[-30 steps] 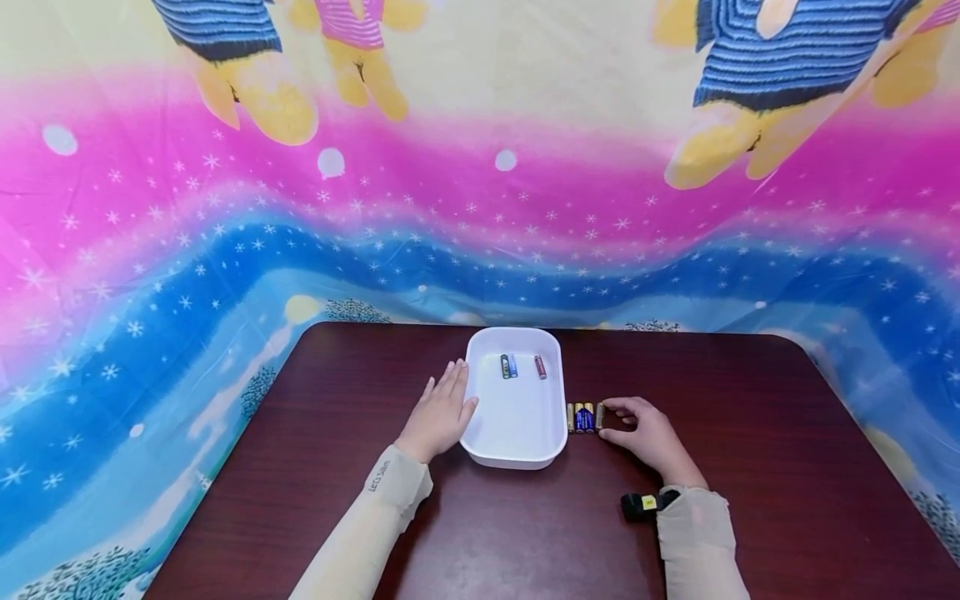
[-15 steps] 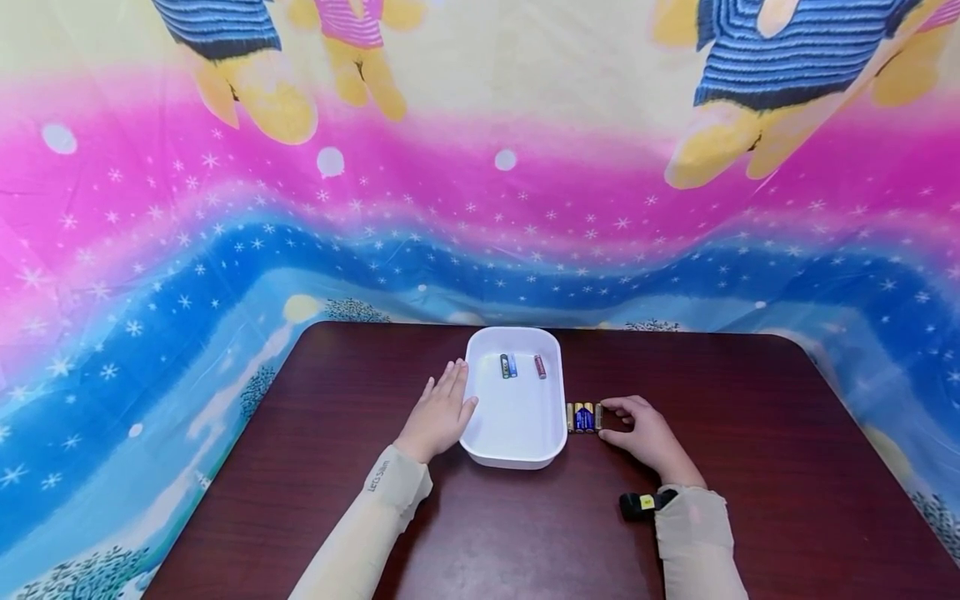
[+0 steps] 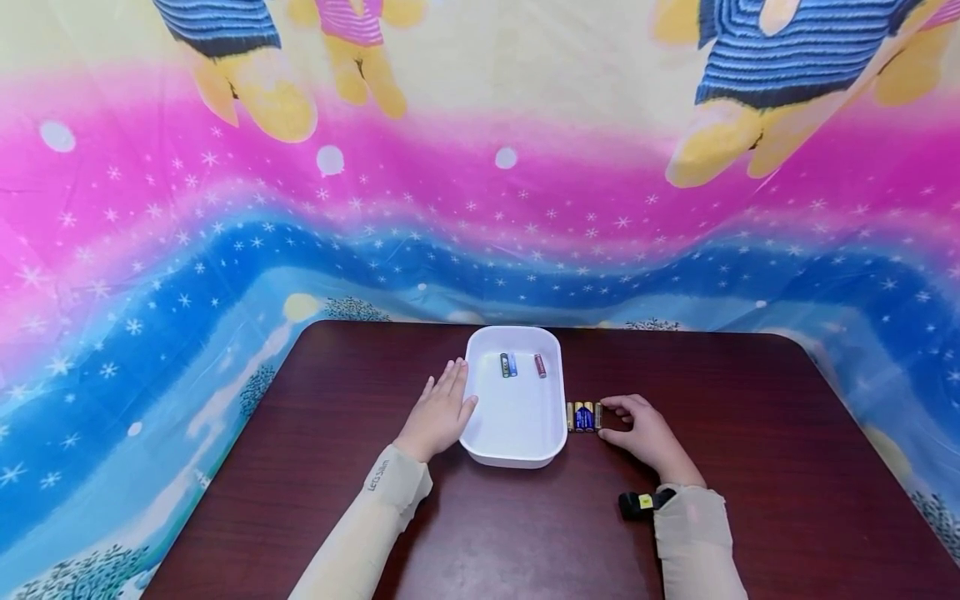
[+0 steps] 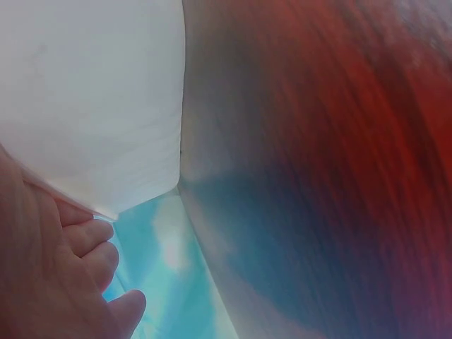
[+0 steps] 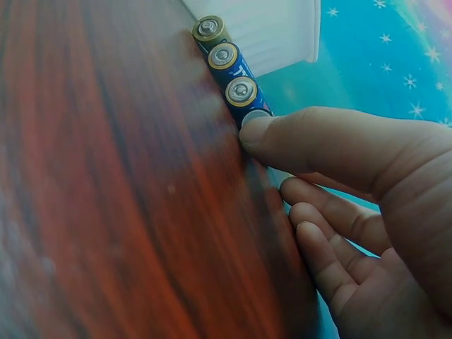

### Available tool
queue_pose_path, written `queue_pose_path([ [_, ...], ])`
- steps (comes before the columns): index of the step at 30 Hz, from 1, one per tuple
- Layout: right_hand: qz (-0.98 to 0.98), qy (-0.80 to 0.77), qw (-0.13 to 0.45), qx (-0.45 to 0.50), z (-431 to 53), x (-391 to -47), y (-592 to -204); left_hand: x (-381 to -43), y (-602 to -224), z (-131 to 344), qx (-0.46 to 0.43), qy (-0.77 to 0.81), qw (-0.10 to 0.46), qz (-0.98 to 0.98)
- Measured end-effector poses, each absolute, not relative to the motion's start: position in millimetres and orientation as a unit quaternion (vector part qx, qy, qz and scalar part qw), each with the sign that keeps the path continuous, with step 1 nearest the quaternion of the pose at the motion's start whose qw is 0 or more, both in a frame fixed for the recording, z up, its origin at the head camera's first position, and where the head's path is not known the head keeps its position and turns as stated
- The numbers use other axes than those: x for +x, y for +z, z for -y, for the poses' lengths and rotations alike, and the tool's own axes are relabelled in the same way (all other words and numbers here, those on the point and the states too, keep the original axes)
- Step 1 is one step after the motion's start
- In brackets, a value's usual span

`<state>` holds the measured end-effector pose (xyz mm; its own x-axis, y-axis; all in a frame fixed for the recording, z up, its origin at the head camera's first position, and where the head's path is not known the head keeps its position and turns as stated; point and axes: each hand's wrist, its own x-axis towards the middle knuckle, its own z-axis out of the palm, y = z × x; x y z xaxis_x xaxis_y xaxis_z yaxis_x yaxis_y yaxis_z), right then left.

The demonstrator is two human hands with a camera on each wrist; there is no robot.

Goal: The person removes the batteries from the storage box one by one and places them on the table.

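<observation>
A white plastic tray (image 3: 513,425) stands on the table. My left hand (image 3: 437,414) lies along its left wall with fingers extended, touching the rim; the left wrist view shows the fingers (image 4: 99,258) beside that wall. To the right of the tray lies a row of several AA batteries, gold-coloured and blue-and-gold (image 3: 583,417), side by side against it. My right hand (image 3: 648,437) pinches the outermost battery (image 3: 598,416) by its two ends, between thumb and fingers. In the right wrist view the thumb (image 5: 311,141) covers most of this battery's near end.
Inside the tray, a dark battery (image 3: 505,365) and a light blue battery (image 3: 513,365) lie together, with a red battery (image 3: 540,366) apart on the right. The dark wooden table (image 3: 525,533) ends at a patterned cloth backdrop (image 3: 480,242). A black wrist device (image 3: 637,505) sits at my right cuff.
My right hand has shifted slightly left, bringing the outermost battery up against the row and straightening it. The left hand and the tray stay where they were.
</observation>
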<state>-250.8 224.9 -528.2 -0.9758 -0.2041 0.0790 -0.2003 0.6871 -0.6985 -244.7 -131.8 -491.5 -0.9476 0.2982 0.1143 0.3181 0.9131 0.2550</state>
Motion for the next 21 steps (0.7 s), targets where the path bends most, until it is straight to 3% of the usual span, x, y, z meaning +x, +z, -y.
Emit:
queue_pose_path([
  [21, -0.911, -0.393, -0.009, -0.129, -226.8, -249.1, -524.9, -245.3, -491.2, 131.8, -0.158, -0.129, 0.032, 0.978],
])
